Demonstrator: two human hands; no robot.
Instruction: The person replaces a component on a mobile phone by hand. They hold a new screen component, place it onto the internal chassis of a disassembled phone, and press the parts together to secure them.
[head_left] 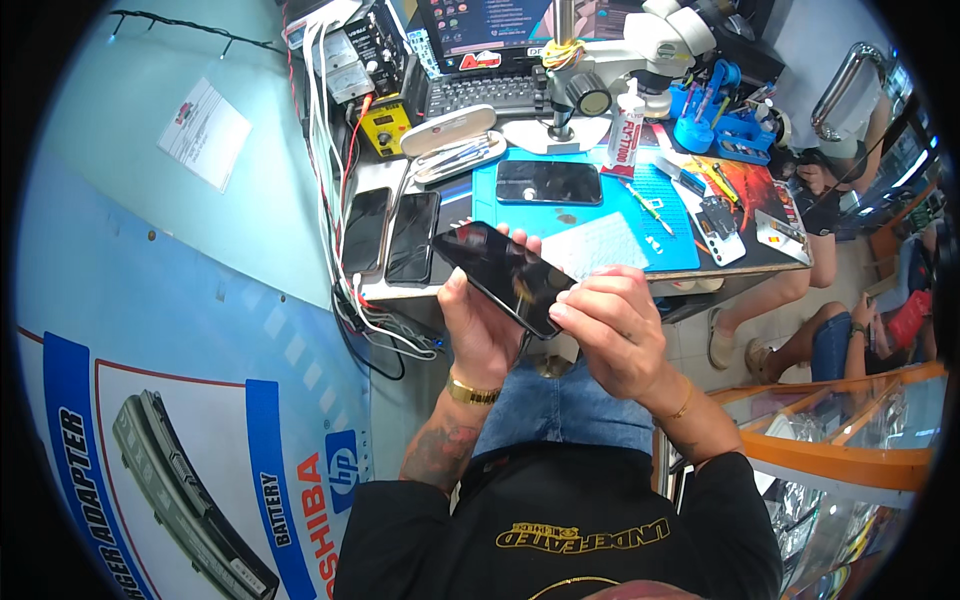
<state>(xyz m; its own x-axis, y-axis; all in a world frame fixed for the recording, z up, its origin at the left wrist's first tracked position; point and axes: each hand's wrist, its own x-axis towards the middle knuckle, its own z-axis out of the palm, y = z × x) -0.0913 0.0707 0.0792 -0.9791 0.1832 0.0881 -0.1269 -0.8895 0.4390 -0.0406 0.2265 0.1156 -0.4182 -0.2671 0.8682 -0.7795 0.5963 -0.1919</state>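
Observation:
A black phone (505, 275) is held up tilted at the front edge of the desk. My left hand (472, 330) wraps round its left part, thumb on the near edge, fingertips showing behind the far edge. My right hand (618, 325) grips its lower right end with bent fingers. Just beyond lie a pale translucent sheet (598, 243) and a blue work mat (668, 255) carrying another dark phone (548, 182). Two more phones (367, 230) (412, 236) lie left of my hands.
Around the mat are a laptop (475, 95), microscope (670, 45), white tube (625, 130), open case (450, 150), tools (715, 180) and yellow device (383, 125). Cables (325, 90) run down the left. At right, other people (830, 340) are near a glass counter (850, 425).

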